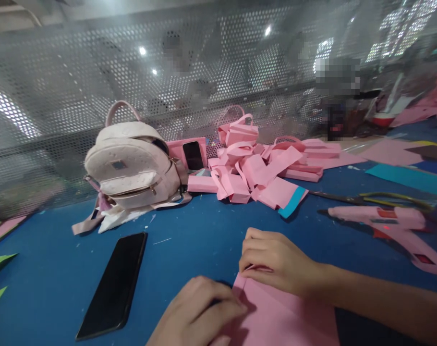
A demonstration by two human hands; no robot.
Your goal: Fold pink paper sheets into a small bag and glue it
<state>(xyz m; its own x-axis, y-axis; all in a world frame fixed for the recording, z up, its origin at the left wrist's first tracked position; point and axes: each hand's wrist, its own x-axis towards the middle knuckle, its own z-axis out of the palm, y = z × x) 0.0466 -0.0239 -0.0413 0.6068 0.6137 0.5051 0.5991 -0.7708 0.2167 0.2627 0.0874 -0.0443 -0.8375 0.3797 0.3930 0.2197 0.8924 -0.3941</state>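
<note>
A sheet of pink paper [290, 317] lies on the blue table in front of me, running off the lower edge of the view. My right hand [276, 262] grips its upper edge, fingers curled round a small folded-up part. At the sheet's left side is my left hand [204, 312], bent fingers pressed on the paper and the fingertips partly hidden. A pink glue gun [380, 218] with a small red light rests to the right of my right hand. Beyond my hands lies a pile of folded pink paper baskets [254, 168], some with handles.
A black phone [114, 286] lies left of my hands. A cream backpack [132, 163] stands against the perforated metal screen [204, 62], with another phone [192, 155] beside it. Scissors [394, 199] and a blue paper strip [409, 178] are at the right.
</note>
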